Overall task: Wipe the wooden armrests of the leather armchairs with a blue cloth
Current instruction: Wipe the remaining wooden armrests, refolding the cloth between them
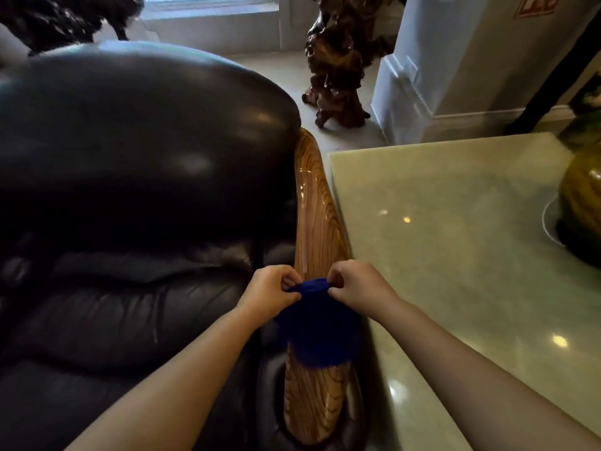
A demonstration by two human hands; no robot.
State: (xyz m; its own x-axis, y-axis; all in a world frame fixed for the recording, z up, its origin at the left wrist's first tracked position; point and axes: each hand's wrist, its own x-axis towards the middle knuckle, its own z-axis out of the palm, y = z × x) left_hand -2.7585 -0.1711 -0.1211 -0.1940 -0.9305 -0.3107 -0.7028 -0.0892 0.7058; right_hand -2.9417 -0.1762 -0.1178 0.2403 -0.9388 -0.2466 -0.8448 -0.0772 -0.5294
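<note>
1. Blue cloth (pixel 317 333) hangs over the wooden armrest (pixel 317 206) of the black leather armchair (pixel 130 157), just beside the stone counter (pixel 455 239)
2. We pinch its top edge with both hands, left hand (pixel 270 292) and right hand (pixel 359 283), fingers clenched on the fabric
3. We judge wiping barely begun: the armrest's far stretch looks unwiped, and other armrests remain

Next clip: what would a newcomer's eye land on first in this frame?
Probably the blue cloth, low in the centre, its top edge pinched between the left hand and right hand over the glossy wooden armrest. Next, the big black leather armchair filling the left side, and the pale polished table on the right.
</note>
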